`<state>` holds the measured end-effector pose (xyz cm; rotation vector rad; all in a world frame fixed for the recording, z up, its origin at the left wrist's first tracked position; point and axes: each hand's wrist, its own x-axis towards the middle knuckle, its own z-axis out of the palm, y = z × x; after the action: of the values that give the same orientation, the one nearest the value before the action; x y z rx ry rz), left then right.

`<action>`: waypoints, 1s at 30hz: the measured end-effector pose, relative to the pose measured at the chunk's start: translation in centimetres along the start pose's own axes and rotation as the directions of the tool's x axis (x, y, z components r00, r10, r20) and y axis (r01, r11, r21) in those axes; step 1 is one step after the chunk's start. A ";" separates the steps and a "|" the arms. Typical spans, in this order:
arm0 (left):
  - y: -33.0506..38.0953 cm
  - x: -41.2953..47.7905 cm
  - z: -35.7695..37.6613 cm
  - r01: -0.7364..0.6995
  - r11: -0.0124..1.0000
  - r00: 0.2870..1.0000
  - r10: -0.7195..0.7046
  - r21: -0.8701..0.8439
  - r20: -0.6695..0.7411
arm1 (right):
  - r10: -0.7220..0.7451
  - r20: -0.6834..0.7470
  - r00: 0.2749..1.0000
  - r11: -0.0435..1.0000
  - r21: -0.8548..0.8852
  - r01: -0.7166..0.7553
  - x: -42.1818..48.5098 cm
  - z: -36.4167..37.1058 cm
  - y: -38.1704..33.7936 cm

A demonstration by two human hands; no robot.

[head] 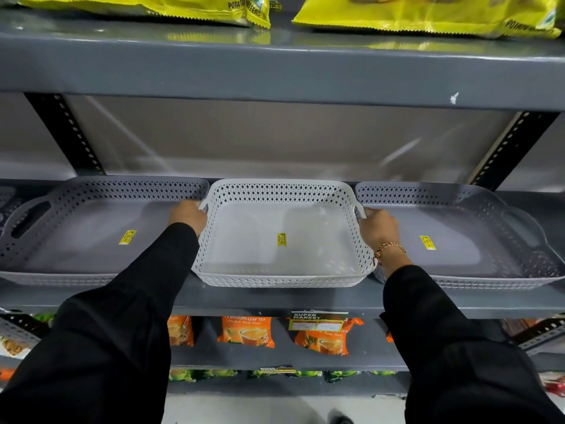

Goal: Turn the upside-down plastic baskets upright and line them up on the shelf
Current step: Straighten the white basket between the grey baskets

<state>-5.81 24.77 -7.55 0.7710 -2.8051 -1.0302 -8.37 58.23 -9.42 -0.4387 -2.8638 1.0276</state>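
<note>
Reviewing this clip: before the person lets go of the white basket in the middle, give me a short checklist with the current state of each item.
1. White basket upright, open side up: ok.
2. Left hand on its left handle: ok.
3. Right hand on its right handle: ok.
4. Left grey basket and right grey basket upright: ok.
5. Front edges in line along the shelf: ok, roughly; wide-angle bending makes fine alignment hard to judge.
6. White basket resting flat on the shelf: cannot tell, its underside is hidden.
</note>
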 end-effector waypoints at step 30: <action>2.0 1.1 0.0 0.045 0.999 0.999 -0.045 0.016 0.017 | 0.024 -0.001 1.000 1.000 0.004 -0.024 3.6 0.5 -0.1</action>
<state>-7.68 25.60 -6.45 0.8351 -2.8258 -1.0280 -11.92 58.85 -9.86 -0.4737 -2.8619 1.0368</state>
